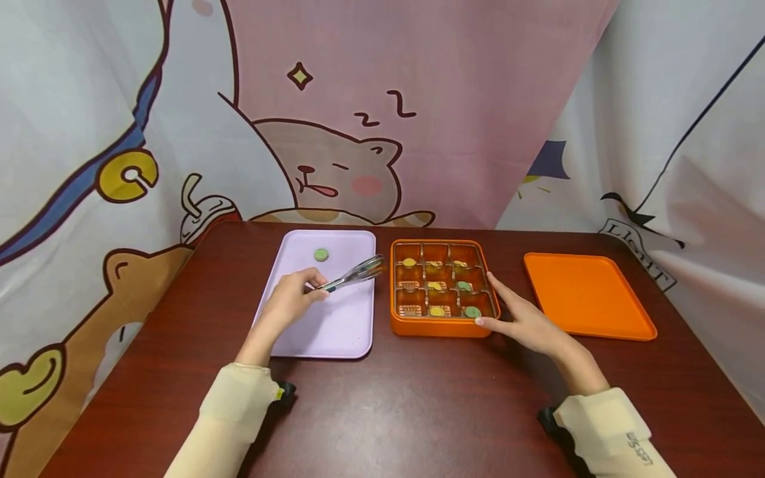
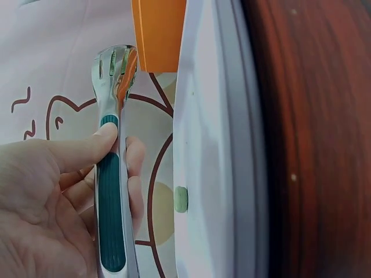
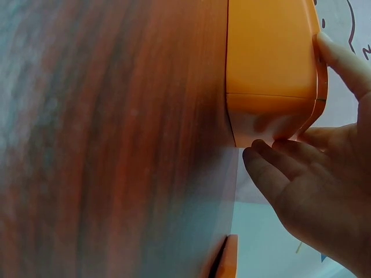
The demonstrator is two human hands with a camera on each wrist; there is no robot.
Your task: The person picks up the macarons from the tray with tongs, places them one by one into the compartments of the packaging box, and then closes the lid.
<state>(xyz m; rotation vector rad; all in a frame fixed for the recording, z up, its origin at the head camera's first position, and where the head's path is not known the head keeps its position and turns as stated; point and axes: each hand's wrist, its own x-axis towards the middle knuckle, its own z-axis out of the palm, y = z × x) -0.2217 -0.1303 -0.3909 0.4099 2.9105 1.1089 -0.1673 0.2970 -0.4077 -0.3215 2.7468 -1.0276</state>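
My left hand [image 1: 289, 299] holds metal tongs [image 1: 358, 271] with a green handle strip above the lilac tray [image 1: 323, 332]. In the left wrist view the thumb presses the handle strip while fingers curl behind; nothing shows between the tong tips. A round green piece [image 1: 321, 255] lies on the tray's far part. My right hand [image 1: 528, 322] touches the near right corner of an orange divided box [image 1: 439, 326], thumb on the rim and fairly straight fingers along the side. Several compartments hold yellow pieces [image 1: 438, 311] and green pieces [image 1: 472, 312].
A flat orange tray or lid [image 1: 588, 292] lies right of the box. Everything stands on a dark reddish-brown table [image 1: 412, 411]. A cartoon-printed curtain [image 1: 466, 119] hangs behind the far edge and along both sides.
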